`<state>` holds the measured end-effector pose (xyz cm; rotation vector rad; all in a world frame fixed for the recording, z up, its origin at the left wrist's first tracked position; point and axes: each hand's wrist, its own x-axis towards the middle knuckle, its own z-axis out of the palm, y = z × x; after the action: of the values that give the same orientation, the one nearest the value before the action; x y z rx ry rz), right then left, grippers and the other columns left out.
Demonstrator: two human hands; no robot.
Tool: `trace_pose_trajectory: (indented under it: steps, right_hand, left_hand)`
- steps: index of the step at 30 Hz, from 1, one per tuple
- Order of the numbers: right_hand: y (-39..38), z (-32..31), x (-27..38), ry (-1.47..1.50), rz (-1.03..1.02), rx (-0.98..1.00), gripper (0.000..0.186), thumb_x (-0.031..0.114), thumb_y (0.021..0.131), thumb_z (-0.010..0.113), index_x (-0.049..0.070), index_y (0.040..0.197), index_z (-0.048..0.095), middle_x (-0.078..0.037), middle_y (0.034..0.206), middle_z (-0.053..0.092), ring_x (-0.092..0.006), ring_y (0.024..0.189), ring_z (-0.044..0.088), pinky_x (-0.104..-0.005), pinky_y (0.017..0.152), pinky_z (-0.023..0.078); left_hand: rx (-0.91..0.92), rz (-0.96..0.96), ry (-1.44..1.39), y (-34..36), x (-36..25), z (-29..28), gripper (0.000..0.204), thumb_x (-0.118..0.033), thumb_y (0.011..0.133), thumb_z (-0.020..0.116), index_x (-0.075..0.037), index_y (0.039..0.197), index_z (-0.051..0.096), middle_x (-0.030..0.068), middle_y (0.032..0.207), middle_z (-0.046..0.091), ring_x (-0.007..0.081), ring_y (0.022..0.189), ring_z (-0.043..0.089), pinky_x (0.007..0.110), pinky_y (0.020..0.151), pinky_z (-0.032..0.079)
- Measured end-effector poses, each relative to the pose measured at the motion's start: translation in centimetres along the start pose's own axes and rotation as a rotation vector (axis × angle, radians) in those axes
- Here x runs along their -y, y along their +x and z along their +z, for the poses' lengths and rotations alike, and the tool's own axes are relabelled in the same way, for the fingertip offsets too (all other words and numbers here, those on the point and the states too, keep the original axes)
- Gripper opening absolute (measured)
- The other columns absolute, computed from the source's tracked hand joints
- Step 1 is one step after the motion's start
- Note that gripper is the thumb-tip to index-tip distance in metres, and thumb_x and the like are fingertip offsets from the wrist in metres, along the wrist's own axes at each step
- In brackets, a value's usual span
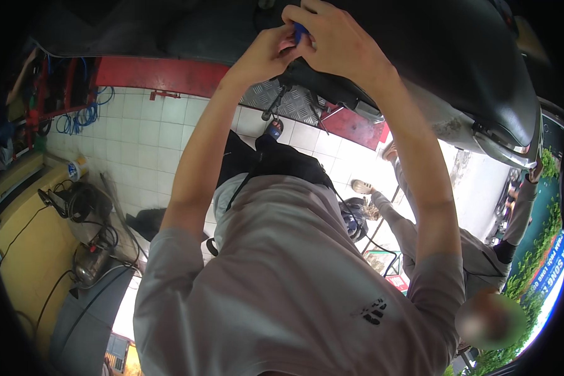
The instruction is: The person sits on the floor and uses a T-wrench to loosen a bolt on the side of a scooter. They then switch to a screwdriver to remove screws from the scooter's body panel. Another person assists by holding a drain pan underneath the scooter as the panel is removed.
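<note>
Both of my hands meet at the top of the view, against the dark body of a scooter (432,50). A small blue object (300,31) shows between my fingers; its kind is hidden by them. My right hand (341,47) curls over it, with thumb and fingers pinched together. From the other side my left hand (266,55) closes in, its fingertips bent and touching the right hand's fingers. What lies deeper between the fingertips cannot be made out.
Under the scooter lies a red lift platform (138,72) with a metal tread plate (250,97). A person in grey (420,244) is close by on the right. Blue hose (78,119) coils at the left; a compressor-like machine with cables (91,263) stands by a yellow wall (28,250).
</note>
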<state>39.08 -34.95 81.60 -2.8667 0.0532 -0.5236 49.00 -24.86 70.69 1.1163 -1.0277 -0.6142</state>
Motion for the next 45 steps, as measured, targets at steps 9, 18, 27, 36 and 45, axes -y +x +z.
trace_pose_trajectory:
  steps: [9,18,27,36,45]
  right_hand:
    - [0.5,-1.7,2.2,0.006,0.349,0.316,0.023,0.020,0.080,0.061,0.004,0.096,0.055,-0.020,0.082,0.062,-0.0381,0.080,0.063,-0.0483,0.072,0.051]
    - [0.5,-2.7,2.4,-0.117,0.353,0.350,0.023,0.018,0.078,0.061,0.002,0.095,0.056,-0.019,0.085,0.062,-0.0397,0.082,0.063,-0.0483,0.073,0.051]
    - [0.0,-2.6,2.3,-0.064,0.292,0.252,0.027,0.024,0.077,0.063,0.004,0.096,0.060,-0.018,0.076,0.065,-0.0392,0.075,0.065,-0.0487,0.070,0.051]
    - [-0.2,-1.8,2.5,-0.109,0.371,0.181,0.035,0.021,0.078,0.060,0.004,0.108,0.062,-0.020,0.078,0.066,-0.0395,0.075,0.065,-0.0474,0.072,0.052]
    - [-0.1,-2.2,2.1,-0.036,0.332,0.231,0.038,0.020,0.073,0.061,0.004,0.108,0.062,-0.020,0.087,0.064,-0.0399,0.077,0.065,-0.0473,0.075,0.052]
  left_hand:
    - [-0.009,0.048,0.365,0.3,-0.2,-0.3,0.022,-0.006,0.071,0.073,0.000,0.091,0.066,0.0158,0.078,0.069,0.0218,0.066,0.068,0.030,0.059,0.051]
    - [0.079,-0.014,0.602,0.3,-2.0,-1.4,0.019,-0.003,0.073,0.073,0.003,0.088,0.065,0.0130,0.079,0.070,0.0220,0.071,0.069,0.031,0.065,0.052]
    - [0.127,-0.026,0.380,-0.2,-1.2,-1.2,0.022,-0.009,0.073,0.073,0.001,0.090,0.063,0.0140,0.079,0.067,0.0259,0.075,0.069,0.031,0.068,0.052]
    - [0.215,-0.048,0.340,0.0,-0.6,-1.4,0.013,-0.004,0.078,0.067,0.003,0.088,0.064,0.0143,0.081,0.069,0.0234,0.080,0.071,0.029,0.066,0.052]
    - [0.209,0.065,0.284,0.1,0.4,-1.1,0.009,-0.007,0.078,0.071,-0.001,0.078,0.064,0.0070,0.075,0.068,0.0158,0.072,0.067,0.028,0.065,0.050]
